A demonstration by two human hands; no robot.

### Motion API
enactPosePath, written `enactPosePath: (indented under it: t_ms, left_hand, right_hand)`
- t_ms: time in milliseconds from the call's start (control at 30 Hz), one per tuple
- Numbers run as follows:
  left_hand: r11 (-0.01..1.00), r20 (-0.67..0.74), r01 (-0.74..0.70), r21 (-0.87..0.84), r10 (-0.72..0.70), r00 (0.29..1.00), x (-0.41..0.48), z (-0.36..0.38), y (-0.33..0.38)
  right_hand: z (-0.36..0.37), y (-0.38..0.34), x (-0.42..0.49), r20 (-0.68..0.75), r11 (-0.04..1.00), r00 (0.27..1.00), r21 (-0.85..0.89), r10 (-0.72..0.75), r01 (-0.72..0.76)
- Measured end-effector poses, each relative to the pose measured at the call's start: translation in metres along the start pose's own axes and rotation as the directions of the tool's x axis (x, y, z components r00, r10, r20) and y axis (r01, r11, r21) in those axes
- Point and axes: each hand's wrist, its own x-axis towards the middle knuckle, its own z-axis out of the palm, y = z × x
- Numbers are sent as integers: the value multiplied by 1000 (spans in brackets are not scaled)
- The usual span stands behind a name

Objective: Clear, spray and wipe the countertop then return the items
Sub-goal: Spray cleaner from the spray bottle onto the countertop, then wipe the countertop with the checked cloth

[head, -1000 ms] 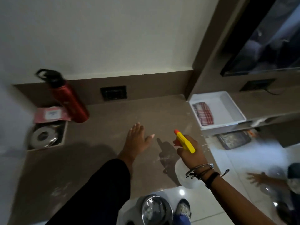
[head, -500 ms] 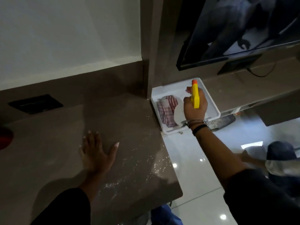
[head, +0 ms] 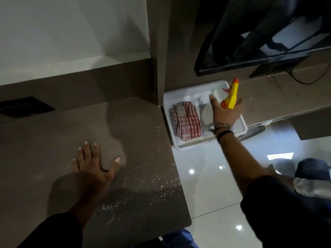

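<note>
My right hand (head: 226,111) grips a spray bottle (head: 232,94) with a yellow and orange trigger head, holding it over the right half of a white tray (head: 180,145). A folded red-checked cloth (head: 186,120) lies in the tray's left half. My left hand (head: 93,162) rests flat on the brown countertop (head: 44,140), fingers spread, holding nothing. Spray droplets (head: 143,178) glisten on the countertop's right part, near its edge.
A dark wall socket (head: 23,107) sits in the backsplash at the left. A black TV screen (head: 259,33) hangs above the tray's shelf, with a cable at its right. Glossy white floor (head: 206,176) lies beyond the counter edge, where another person sits at the right.
My right hand carried the spray bottle from above the counter to the right, over the white tray. The view swung right, and the red bottle left the frame. The left hand stayed on the counter.
</note>
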Motion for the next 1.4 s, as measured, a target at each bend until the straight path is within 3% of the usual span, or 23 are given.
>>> enactPosePath:
  t_ms: [67, 100, 233, 333, 467, 567, 667, 767, 867, 933, 1033, 1067, 1133, 1200, 1267, 1400]
  left_hand:
    - [1000, -2, -2, -13, 2, 1000, 1, 1, 0]
    - [1000, -7, -4, -19, 4, 1000, 1, 1, 1]
    - [1000, -54, -15, -18, 14, 998, 0, -2, 5]
    - [1000, -57, -26, -1, 26, 998, 0, -2, 3]
    - [1000, -55, -18, 7, 18, 998, 1, -2, 4]
    - [999, -43, -18, 45, 20, 999, 0, -6, 6]
    - [998, -2, -1, 62, 1, 1000, 0, -12, 8]
    - [1000, 12, -9, 27, 9, 1000, 0, -16, 9]
    - [1000, 39, 0, -15, 1, 999, -2, -19, 8]
    - [999, 53, -10, -38, 12, 999, -4, -22, 7]
    - [996, 74, -57, -74, 63, 995, -4, -25, -1]
    - [993, 100, -73, -91, 82, 992, -4, -26, -4]
    - [987, 162, -99, -124, 118, 980, -1, -27, -10]
    - [977, 204, -122, -177, 157, 966, 3, -29, -17]
    - [963, 233, -172, -206, 219, 948, 9, -32, -29]
    - [884, 244, -430, -182, 464, 851, 20, -39, -68]
  right_hand:
    - [5, 11, -35, -60, 949, 963, -167, 262, -269]
    - [11, 17, -51, -7, 924, 960, -268, 280, -272]
    - [43, 15, -67, 325, 832, 931, -553, 166, 45]
    - [66, 7, -54, 357, 782, 905, -622, 233, 44]
    - [81, 5, -49, 268, 780, 904, -616, 334, -106]
    - [79, 9, -51, 299, 794, 865, -584, 403, -168]
    - [68, 0, -62, 383, 852, 874, -520, 298, -62]
    - [41, -19, -83, 464, 984, 881, -178, 95, -12]
    - [-4, -44, -121, 387, 984, 911, -35, -145, 172]
    - [-31, -51, -159, 275, 938, 919, -124, -281, 324]
    - [-50, -48, -245, 201, 873, 909, -267, -365, 409]
    - [-50, -43, -279, 253, 837, 895, -329, -367, 437]
    - [-40, -24, -344, 477, 644, 814, -517, -330, 564]
    - [-29, -4, -396, 640, 513, 751, -596, -160, 618]
    - [-28, 4, -422, 627, 553, 772, -608, -105, 570]
    - [-39, 8, -425, 427, 644, 884, -626, -190, 440]
